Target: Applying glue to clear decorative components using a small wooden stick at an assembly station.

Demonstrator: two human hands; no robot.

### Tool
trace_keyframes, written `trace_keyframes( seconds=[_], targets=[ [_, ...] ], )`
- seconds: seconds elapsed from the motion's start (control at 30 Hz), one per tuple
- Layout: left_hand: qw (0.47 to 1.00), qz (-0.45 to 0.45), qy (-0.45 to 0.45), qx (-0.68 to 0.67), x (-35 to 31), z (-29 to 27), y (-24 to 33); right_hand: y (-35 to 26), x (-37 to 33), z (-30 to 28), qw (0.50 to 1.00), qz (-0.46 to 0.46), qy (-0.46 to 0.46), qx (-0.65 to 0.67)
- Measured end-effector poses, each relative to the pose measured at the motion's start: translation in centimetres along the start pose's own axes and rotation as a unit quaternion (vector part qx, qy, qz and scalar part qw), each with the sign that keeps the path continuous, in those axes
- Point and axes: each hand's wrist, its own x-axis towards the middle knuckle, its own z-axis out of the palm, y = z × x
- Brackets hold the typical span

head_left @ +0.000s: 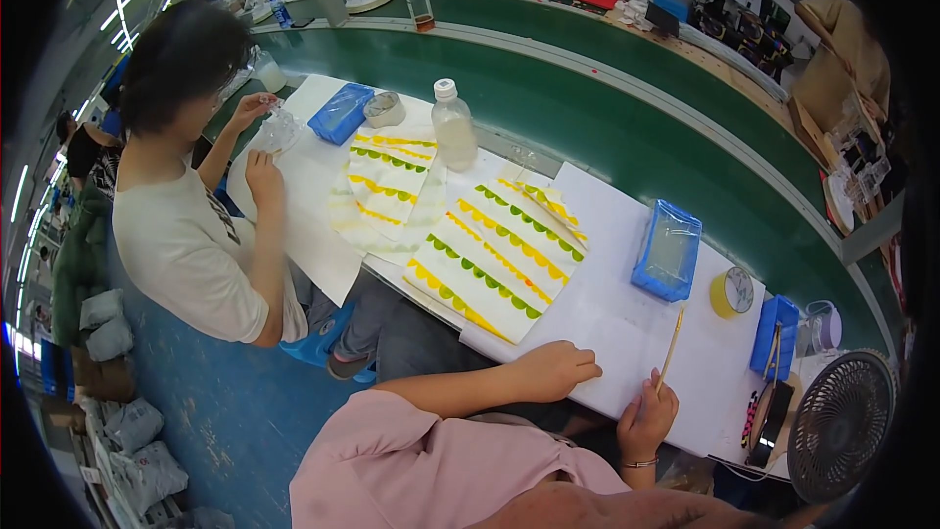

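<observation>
My right hand point(646, 416), with a bracelet at the wrist, grips a thin wooden brush-like stick point(671, 348) that points up over the white table covering point(627, 348). Whether it has bristles is too small to see. At the near table edge, my left hand point(548, 370) is curled with its fingers folded in; anything inside it is hidden. Ahead of the left hand lies a white cloth or paper with green and yellow scallops point(499, 255). Beyond the right hand are a blue tray point(666, 253) wrapped in clear film and a yellow tape roll point(731, 292).
On my left a seated co-worker point(196, 216) handles a clear plastic piece point(281, 129). Nearby stand a bottle point(454, 127), another blue tray point(341, 114) and a tape roll point(385, 110). A black fan point(842, 426) and a blue box point(774, 338) are at right. A green conveyor point(587, 127) runs behind.
</observation>
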Motion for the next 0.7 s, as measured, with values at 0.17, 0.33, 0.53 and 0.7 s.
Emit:
trace_keyframes(
  seconds=[0.17, 0.33, 0.53, 0.7],
  targets=[
    [1.000, -0.006, -0.003, -0.003, -0.16, -0.02, -0.17, -0.01, 0.00, 0.05, 1.000, -0.003, 0.000, 0.002],
    [1.000, -0.004, -0.005, -0.007, -0.01, -0.10, -0.08, 0.10, -0.01, 0.11, 1.000, -0.004, 0.000, -0.004],
    [1.000, -0.006, 0.002, -0.006, -0.12, 0.00, -0.04, 0.17, -0.12, 0.09, 1.000, -0.003, -0.002, -0.006],
    [1.000, -0.003, 0.005, -0.003, -0.10, -0.07, -0.03, 0.16, -0.11, 0.15, 1.000, -0.004, 0.001, -0.008]
  ],
)
